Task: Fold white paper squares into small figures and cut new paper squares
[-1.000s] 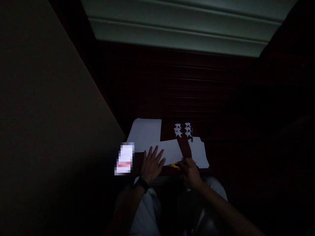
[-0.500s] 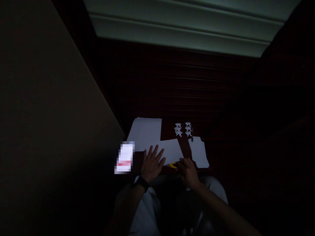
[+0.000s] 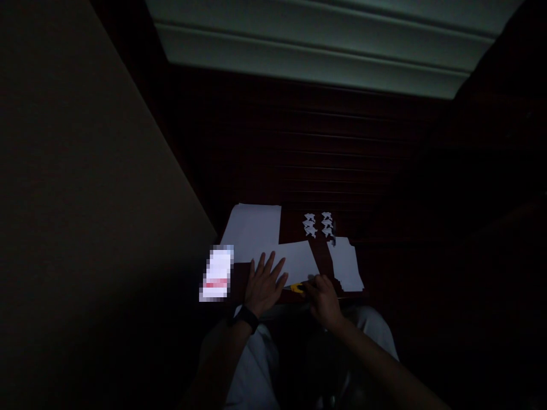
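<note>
My left hand (image 3: 265, 285) lies flat with its fingers spread on the left part of a white sheet of paper (image 3: 298, 259). A dark watch band circles that wrist. Gripped in my right hand (image 3: 323, 299) is a yellow utility knife (image 3: 298, 288), its front end pointing left along the paper's near edge, close to my left thumb. The blade is thin and dim, and whether it is inside a fold or just under the edge I cannot tell.
A stack of larger white paper (image 3: 254, 230) lies at the back left. Several small folded paper pieces (image 3: 310, 226) stand in two columns behind. Smaller sheets (image 3: 347, 265) lie at right. A blurred-out bright phone-like rectangle (image 3: 216, 273) sits at the table's left edge.
My right hand and the utility knife have shifted slightly left along the near edge of the paper. My left hand has stayed in place.
</note>
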Demonstrator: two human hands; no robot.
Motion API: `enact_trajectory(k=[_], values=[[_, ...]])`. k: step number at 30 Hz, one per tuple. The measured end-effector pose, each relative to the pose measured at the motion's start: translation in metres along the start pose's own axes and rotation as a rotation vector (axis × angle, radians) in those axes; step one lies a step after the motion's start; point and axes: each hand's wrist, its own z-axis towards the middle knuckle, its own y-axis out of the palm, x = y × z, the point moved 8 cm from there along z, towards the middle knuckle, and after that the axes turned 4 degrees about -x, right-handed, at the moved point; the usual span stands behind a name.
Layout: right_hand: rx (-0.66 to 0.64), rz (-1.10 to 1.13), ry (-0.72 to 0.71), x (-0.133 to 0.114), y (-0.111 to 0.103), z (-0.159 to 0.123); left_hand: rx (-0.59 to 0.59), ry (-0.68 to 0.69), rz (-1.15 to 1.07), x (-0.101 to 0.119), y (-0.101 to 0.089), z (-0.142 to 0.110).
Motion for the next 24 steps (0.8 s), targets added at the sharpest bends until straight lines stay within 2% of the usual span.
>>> enact_trajectory(k=[11,19,24], values=[[-0.017,0.003,-0.006,0.003,0.004,-0.005,0.011,-0.002,-0.062,-0.001,0.0,0.001],[-0.02,0.009,-0.003,0.006,-0.001,-0.002,0.045,-0.017,-0.099,-0.029,-0.003,0.0],[-0.005,-0.003,0.0,0.011,-0.006,-0.001,0.023,-0.004,-0.022,-0.031,-0.004,-0.005]])
